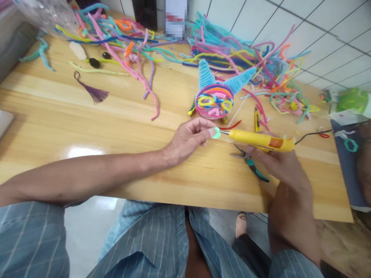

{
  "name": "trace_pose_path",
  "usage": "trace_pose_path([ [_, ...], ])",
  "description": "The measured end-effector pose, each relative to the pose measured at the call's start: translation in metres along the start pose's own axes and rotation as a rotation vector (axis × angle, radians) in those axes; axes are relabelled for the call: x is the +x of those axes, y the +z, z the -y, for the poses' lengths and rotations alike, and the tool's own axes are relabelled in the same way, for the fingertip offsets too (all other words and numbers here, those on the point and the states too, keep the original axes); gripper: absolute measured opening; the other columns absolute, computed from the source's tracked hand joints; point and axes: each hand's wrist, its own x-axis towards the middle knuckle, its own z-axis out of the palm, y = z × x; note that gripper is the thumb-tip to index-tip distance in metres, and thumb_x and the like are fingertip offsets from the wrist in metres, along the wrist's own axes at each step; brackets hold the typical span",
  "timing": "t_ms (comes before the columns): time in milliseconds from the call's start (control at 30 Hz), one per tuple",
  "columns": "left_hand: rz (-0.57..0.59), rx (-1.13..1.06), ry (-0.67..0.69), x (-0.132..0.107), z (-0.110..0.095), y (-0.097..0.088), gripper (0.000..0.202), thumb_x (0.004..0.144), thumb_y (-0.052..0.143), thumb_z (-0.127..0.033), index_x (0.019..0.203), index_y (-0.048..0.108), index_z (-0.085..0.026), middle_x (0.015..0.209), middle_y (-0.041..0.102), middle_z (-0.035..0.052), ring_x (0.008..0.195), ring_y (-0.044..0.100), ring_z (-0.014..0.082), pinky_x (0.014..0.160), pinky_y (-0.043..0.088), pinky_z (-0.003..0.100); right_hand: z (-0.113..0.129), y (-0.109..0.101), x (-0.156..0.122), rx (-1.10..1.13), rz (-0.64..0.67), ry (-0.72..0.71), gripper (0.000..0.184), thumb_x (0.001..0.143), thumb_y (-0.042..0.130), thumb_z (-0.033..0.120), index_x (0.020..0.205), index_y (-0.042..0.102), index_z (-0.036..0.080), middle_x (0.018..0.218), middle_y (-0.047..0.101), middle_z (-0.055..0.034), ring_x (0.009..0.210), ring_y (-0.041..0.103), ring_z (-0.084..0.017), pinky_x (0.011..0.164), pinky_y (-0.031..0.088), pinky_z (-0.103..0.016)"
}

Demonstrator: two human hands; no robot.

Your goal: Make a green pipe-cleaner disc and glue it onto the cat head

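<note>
My left hand (193, 137) pinches a small mint-green piece (216, 133) between thumb and fingers; its exact kind is too small to make out. A yellow hot glue gun (255, 139) is gripped in my right hand (278, 164), and its metal nozzle points left, at or very close to the green piece. Just beyond my left hand stands a colourful pipe-cleaner mask (214, 101) with two blue horns and yellow eye rings. Pliers with black and teal handles (252, 164) lie on the table, partly hidden by my right hand.
Heaps of coloured pipe cleaners (223, 46) lie along the tiled wall. A yellow utility knife (257, 119) is right of the mask. On the left lie a purple tassel (92, 90) and black pompoms (94, 63). The gun's black cord (314, 134) runs right. Another person's foot (241, 224) shows below.
</note>
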Motion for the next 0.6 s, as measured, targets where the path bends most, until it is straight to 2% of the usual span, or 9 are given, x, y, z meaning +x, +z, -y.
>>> trace_pose_path([
  [300, -0.004, 0.011, 0.006, 0.0005, 0.0018, -0.0006, 0.049, 0.076, 0.098, -0.055, 0.097, 0.075, -0.017, 0.087, 0.078, 0.0014, 0.069, 0.063, 0.0086, 0.059, 0.048, 0.022, 0.0016, 0.0017, 0.0005, 0.032, -0.002, 0.013, 0.012, 0.090, 0.079, 0.036, 0.088, 0.071, 0.028, 0.074, 0.065, 0.0034, 0.059, 0.062, -0.015, 0.049, 0.056, -0.027],
  [433, 0.003, 0.001, 0.006, 0.0002, 0.0009, -0.0003, 0.050, 0.075, 0.098, -0.055, 0.097, 0.075, -0.016, 0.087, 0.078, 0.0012, 0.068, 0.063, 0.0083, 0.059, 0.048, 0.021, 0.0029, 0.0020, 0.0009, 0.033, -0.032, -0.008, 0.016, 0.089, 0.080, 0.037, 0.083, 0.069, 0.027, 0.071, 0.064, 0.0034, 0.060, 0.062, -0.016, 0.049, 0.056, -0.027],
  [600, -0.001, -0.024, 0.000, 0.0006, -0.0001, 0.0007, 0.052, 0.073, 0.100, -0.056, 0.095, 0.075, -0.016, 0.084, 0.077, 0.0007, 0.068, 0.062, 0.0083, 0.059, 0.048, 0.021, 0.0021, 0.0016, 0.0005, 0.021, -0.024, 0.002, 0.015, 0.090, 0.079, 0.038, 0.086, 0.071, 0.027, 0.073, 0.066, 0.0027, 0.062, 0.063, -0.017, 0.051, 0.057, -0.029],
])
